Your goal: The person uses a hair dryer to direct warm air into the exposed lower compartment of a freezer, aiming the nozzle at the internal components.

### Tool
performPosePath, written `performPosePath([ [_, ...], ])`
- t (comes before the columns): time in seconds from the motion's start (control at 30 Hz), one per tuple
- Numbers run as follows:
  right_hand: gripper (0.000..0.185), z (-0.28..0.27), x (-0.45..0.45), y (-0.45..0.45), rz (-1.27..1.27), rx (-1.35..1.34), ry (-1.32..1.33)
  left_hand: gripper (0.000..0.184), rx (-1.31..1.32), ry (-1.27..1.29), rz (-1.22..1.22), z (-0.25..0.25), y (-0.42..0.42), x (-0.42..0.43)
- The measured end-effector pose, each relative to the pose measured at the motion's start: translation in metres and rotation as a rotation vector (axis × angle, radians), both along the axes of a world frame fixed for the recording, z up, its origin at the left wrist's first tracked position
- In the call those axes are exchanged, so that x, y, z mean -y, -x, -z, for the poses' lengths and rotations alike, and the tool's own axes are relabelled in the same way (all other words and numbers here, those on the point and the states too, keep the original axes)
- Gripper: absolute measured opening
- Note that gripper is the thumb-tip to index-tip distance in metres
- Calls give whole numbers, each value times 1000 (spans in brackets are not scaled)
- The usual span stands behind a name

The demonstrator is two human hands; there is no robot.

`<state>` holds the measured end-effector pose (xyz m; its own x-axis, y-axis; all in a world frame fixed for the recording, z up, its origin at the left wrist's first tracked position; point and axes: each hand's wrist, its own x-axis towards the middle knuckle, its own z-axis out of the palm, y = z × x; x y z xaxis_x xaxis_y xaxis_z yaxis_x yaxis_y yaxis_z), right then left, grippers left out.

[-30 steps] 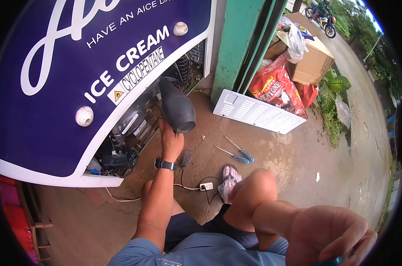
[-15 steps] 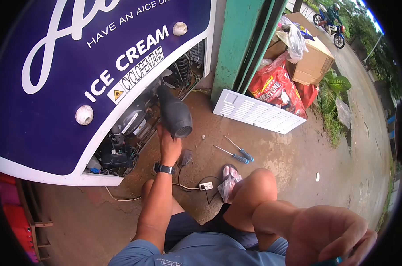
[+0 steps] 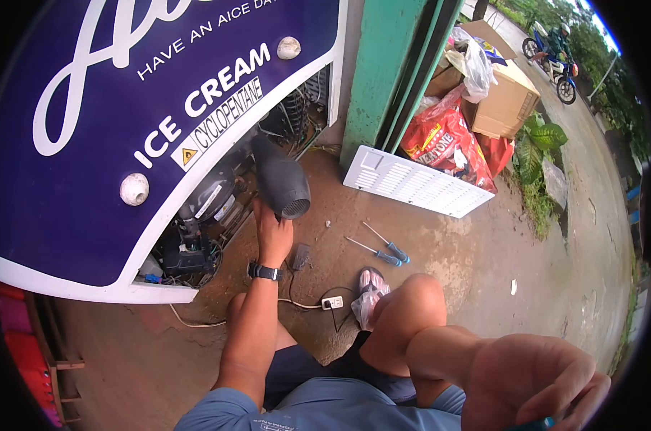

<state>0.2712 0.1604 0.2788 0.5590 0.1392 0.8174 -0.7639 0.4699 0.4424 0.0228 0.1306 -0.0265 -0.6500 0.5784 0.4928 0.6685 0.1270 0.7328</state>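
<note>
My left hand is wrapped around the handle of a dark grey hair dryer. The dryer's nozzle points into the open lower compartment of a purple ice cream freezer, where a black compressor and wiring show. What the nozzle faces is hidden. At the bottom right, close to the camera, my right hand has its fingers curled. A small teal piece shows at its fingers, cut off by the frame edge, so I cannot make out what it is.
Two blue-handled screwdrivers lie on the wet ground near a white power outlet. A white vented panel leans before a red bag and a cardboard box. A motorcycle with a rider is on the road.
The motorcycle has moved slightly right and down the road. The hair dryer has shifted only a little, still in my left hand. My right hand looks unchanged.
</note>
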Motion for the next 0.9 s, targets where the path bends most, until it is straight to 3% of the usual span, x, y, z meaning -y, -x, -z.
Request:
performPosePath([
  [0.17,19,1,1,0,8,27,12,44,66,47,-20,6,-1,5],
  [0.27,19,3,2,1,3,197,21,44,67,29,-19,2,-3,6],
  [0.57,21,2,3,0,-36,116,15,42,44,36,-7,-4,-3,2],
  [0.9,17,-7,-4,-19,214,219,9,38,87,17,21,-7,-7,-1],
])
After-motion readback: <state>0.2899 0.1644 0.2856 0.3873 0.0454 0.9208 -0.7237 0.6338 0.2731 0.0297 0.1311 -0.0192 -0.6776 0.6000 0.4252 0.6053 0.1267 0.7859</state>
